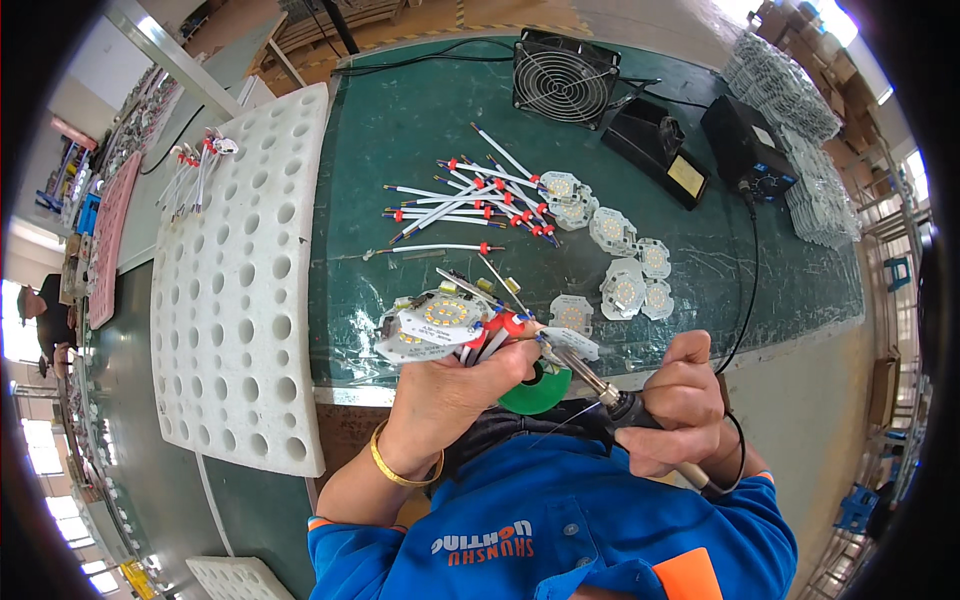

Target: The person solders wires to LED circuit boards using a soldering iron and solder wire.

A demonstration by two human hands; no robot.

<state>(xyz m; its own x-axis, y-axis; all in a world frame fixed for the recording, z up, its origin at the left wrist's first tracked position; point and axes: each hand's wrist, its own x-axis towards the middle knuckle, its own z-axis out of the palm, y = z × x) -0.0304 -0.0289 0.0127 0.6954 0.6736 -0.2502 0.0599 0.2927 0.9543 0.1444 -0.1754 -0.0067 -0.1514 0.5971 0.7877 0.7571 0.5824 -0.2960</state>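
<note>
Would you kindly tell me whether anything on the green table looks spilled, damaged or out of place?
Nothing looks spilled or clearly broken. The one mild oddity is a single white wire lying just apart from the criss-crossed wire pile, on its near side. The green tabletop also looks creased and scuffed.

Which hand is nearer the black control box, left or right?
Right. In view, the right hand, holding the iron, is below the box; the left hand, holding circuit boards, is farther off, lower left.
</note>
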